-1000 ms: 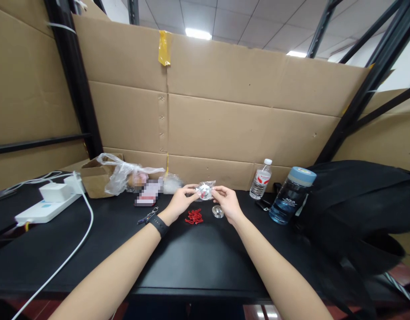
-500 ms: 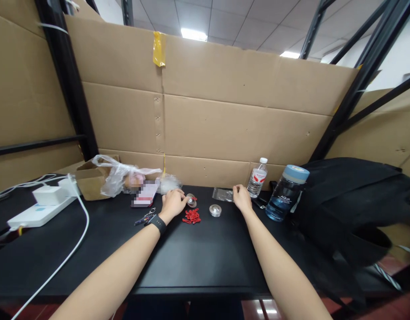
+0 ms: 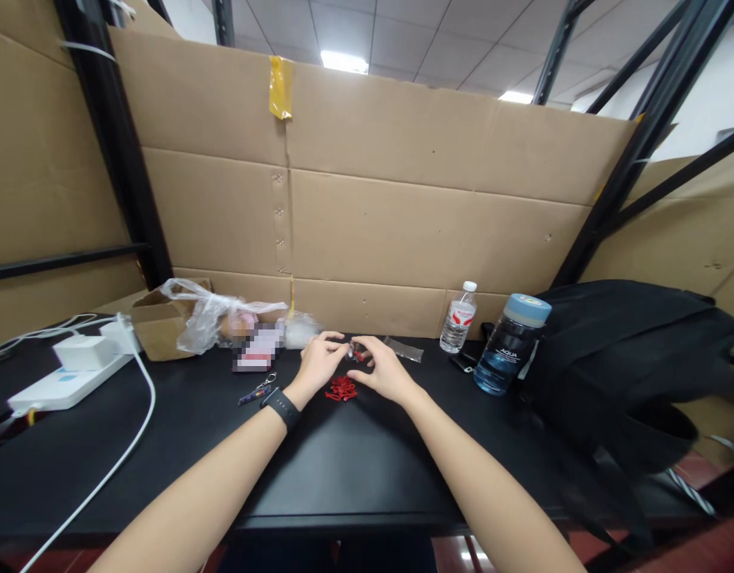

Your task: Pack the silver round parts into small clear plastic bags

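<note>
A small clear round case with something red at it sits between my two hands at the back middle of the black table. My left hand, with a dark watch on its wrist, pinches the case at its left side. From the right, my right hand curls its fingers round the case, thumb held lower and apart; its grip is partly hidden. Just below the hands lies a pile of small red clips. A flat clear plastic sleeve rests behind my right hand. The second clear round piece is out of sight.
To the right stand a small water bottle, a large blue-lidded bottle and a black backpack. At left are a power strip, a cardboard box, plastic bags and a keychain. Cardboard walls the back.
My right hand has moved left from the plastic sleeve to the round case beside my left hand. The second round piece, seen on the table before, no longer shows.
</note>
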Demonstrator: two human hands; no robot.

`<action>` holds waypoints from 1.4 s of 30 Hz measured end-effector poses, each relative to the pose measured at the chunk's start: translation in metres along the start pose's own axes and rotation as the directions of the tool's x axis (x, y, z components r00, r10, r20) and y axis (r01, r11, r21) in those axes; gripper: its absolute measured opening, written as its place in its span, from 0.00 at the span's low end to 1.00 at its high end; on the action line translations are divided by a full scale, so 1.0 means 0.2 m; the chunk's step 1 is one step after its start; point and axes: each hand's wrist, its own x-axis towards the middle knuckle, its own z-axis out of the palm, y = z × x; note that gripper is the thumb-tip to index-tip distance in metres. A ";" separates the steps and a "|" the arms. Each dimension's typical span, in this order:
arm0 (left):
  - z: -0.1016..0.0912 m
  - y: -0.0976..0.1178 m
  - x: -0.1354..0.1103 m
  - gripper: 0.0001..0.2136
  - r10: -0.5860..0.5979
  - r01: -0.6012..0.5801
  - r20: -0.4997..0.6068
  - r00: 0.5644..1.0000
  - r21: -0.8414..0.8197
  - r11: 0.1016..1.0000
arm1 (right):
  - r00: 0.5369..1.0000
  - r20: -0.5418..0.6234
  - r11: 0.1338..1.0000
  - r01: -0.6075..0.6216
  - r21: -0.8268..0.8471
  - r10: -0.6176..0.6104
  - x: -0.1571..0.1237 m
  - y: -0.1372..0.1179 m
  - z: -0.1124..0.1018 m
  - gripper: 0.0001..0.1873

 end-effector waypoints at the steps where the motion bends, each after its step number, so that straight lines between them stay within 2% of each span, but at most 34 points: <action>1: 0.01 0.00 0.00 0.12 0.010 -0.010 0.007 1.000 -0.055 0.998 | 1.000 -0.010 1.000 -0.009 -0.001 0.009 0.00 -0.01 0.01 0.30; 3: 0.03 0.01 0.00 0.13 0.018 -0.015 0.015 1.000 -0.175 0.985 | 0.998 -0.033 0.999 -0.049 0.019 0.049 0.00 0.00 0.02 0.24; 6: 0.04 0.03 -0.01 0.14 0.022 -0.003 0.062 0.998 -0.304 0.953 | 0.991 -0.004 0.981 -0.130 0.147 0.132 -0.01 0.02 -0.01 0.25; 10: 0.05 0.01 -0.02 0.09 0.117 -0.082 0.102 0.988 -0.299 0.951 | 0.981 0.063 0.946 -0.192 0.262 0.182 -0.01 0.01 -0.05 0.26; 15: 0.06 -0.01 -0.02 0.06 0.143 -0.106 0.117 0.983 -0.275 0.956 | 0.982 0.118 0.954 -0.172 0.247 0.146 -0.01 -0.01 -0.08 0.24; 18: 0.02 0.01 -0.01 0.06 0.093 -0.076 0.083 0.992 -0.193 0.978 | 0.984 0.099 0.966 -0.167 0.198 0.150 0.00 -0.01 -0.13 0.21; 20: -0.03 0.03 0.00 0.06 0.094 -0.089 0.069 0.993 -0.082 0.993 | 0.983 0.066 0.978 -0.179 0.110 0.173 0.00 0.01 -0.19 0.19; 22: -0.08 0.04 0.00 0.05 0.152 -0.160 0.133 0.979 0.051 0.986 | 0.978 0.082 0.981 -0.189 -0.044 0.192 0.00 0.05 -0.25 0.18; 25: -0.14 0.03 -0.01 0.04 0.233 -0.297 0.304 0.924 0.184 0.937 | 0.947 0.199 0.950 -0.204 -0.238 0.253 -0.02 0.11 -0.33 0.18; 29: -0.16 0.00 -0.01 0.06 0.240 -0.357 0.409 0.880 0.239 0.903 | 0.895 0.317 0.938 -0.237 -0.254 0.312 -0.04 0.18 -0.37 0.20; 32: -0.17 -0.03 0.01 0.12 0.204 -0.316 0.376 0.904 0.265 0.911 | 0.883 0.339 0.938 -0.255 -0.235 0.325 -0.05 0.21 -0.36 0.22; 36: -0.18 -0.12 0.02 0.12 0.156 -0.227 0.225 0.962 0.338 0.913 | 0.881 0.346 0.944 -0.271 -0.190 0.323 -0.05 0.21 -0.35 0.23; 38: -0.18 -0.15 0.02 0.12 0.143 -0.211 0.205 0.968 0.368 0.906 | 0.882 0.353 0.948 -0.269 -0.169 0.313 -0.05 0.20 -0.34 0.24; 42: -0.17 -0.19 0.01 0.12 0.122 -0.212 0.234 0.965 0.417 0.884 | 0.881 0.370 0.953 -0.243 -0.181 0.295 -0.05 0.18 -0.33 0.22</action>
